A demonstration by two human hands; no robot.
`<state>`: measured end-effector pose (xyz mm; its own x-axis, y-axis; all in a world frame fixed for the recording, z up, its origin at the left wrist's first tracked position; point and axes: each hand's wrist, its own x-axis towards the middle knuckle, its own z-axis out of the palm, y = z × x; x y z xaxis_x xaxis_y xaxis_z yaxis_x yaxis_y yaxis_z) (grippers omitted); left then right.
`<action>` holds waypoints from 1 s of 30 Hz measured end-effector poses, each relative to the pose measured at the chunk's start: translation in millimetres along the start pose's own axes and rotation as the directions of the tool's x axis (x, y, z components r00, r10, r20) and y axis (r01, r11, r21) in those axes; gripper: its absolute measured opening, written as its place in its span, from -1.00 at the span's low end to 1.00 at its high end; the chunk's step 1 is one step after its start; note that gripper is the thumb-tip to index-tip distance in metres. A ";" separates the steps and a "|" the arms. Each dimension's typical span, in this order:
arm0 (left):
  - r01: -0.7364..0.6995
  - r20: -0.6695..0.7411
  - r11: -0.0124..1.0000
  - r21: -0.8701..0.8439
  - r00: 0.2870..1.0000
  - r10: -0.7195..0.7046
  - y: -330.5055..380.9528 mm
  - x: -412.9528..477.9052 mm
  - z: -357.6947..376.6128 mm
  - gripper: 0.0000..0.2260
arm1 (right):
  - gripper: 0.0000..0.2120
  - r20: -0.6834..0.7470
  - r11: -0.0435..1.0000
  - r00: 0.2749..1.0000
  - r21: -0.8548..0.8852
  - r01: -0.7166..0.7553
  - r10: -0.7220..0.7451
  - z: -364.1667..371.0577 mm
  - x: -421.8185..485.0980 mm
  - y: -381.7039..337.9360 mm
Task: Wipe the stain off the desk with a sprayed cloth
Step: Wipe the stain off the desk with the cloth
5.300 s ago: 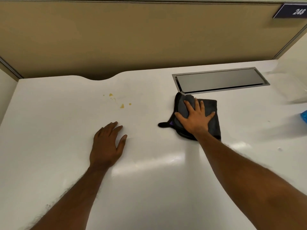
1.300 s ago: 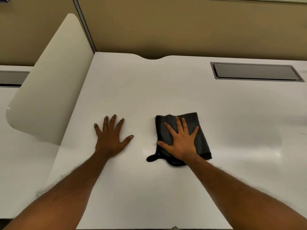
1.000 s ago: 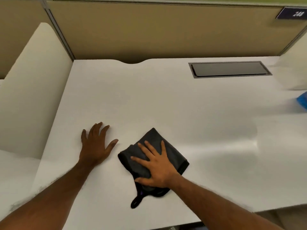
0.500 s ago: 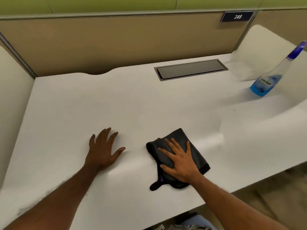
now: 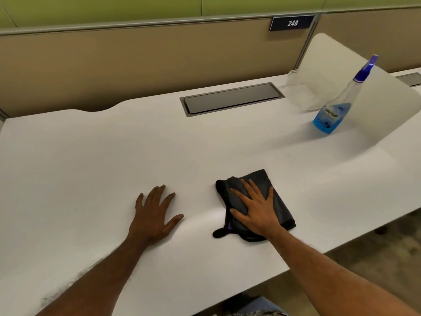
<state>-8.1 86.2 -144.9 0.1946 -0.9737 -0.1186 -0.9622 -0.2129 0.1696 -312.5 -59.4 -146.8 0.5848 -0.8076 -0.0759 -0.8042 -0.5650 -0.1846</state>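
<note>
Since half a second ago: view has swung a little further right, so I now see the whole spray bottle (image 5: 335, 108); cloth (image 5: 271, 197) and both hands sit in much the same spot near the front edge
Since five seconds ago: yellowish stain specks that lay on the table (image 5: 91, 160) no longer show anywhere on the white top
Right hand (image 5: 256, 212): palm down on the cloth, fingers (image 5: 247, 187) spread flat and fully extended, pressing rather than gripping; nothing is pinched
Left hand (image 5: 155, 215): flat on the bare table just left of the cloth, fingers splayed wide, holding nothing
Cloth: dark grey, folded, lying on the table under my right hand, with a small loop sticking out at its near-left corner; a bright sheen shows on the surface between the two hands
Spray bottle: clear with blue liquid and a blue-purple nozzle, standing at the far right of the table, well apart from the cloth, next to a white side divider (image 5: 355, 71)
Cable hatch (image 5: 232, 99): grey rectangular lid set flush into the table near the back
Back panel (image 5: 136, 62): tan partition with a dark plate (image 5: 292, 23) reading 248
</note>
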 end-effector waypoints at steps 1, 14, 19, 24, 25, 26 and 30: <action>0.002 0.001 1.000 -0.002 1.000 -0.002 8.1 4.2 0.9 -0.13 | -0.36 -0.003 1.000 1.000 0.004 -0.004 0.004 -1.0 3.7 8.0; 0.104 -0.060 0.993 -0.056 0.992 -0.107 65.5 63.4 10.3 -0.15 | -0.38 -0.018 0.999 1.000 0.034 -0.004 0.004 -15.2 75.4 84.6; 0.137 -0.067 0.988 -0.075 0.988 -0.142 78.3 81.7 13.8 -0.20 | -0.37 -0.011 0.999 1.000 0.035 -0.003 0.004 -19.8 106.0 95.5; 0.144 -0.093 0.986 -0.079 0.984 -0.151 83.7 91.1 15.6 -0.23 | -0.38 -0.001 1.000 1.000 0.022 0.002 -0.002 -24.3 139.5 107.5; 0.137 -0.104 0.987 -0.084 0.984 -0.145 82.3 93.9 15.8 -0.23 | -0.38 0.002 1.000 1.000 0.015 0.000 0.000 -25.2 146.9 108.8; 0.128 -0.113 0.988 -0.090 0.984 -0.137 80.5 98.0 15.9 -0.24 | -0.38 0.007 1.000 1.000 0.009 -0.003 0.003 -26.2 154.5 109.7; 0.090 -0.141 0.991 -0.099 0.985 -0.104 73.5 116.6 15.5 -0.24 | -0.36 0.032 1.000 0.999 0.018 -0.012 0.012 -31.1 176.3 108.2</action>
<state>-59.0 -41.8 -161.4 0.3180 -0.9481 0.0036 -0.9172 -0.3067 0.2542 -299.7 -268.2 -149.7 0.5785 -0.8084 -0.1091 -0.8092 -0.5519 -0.2014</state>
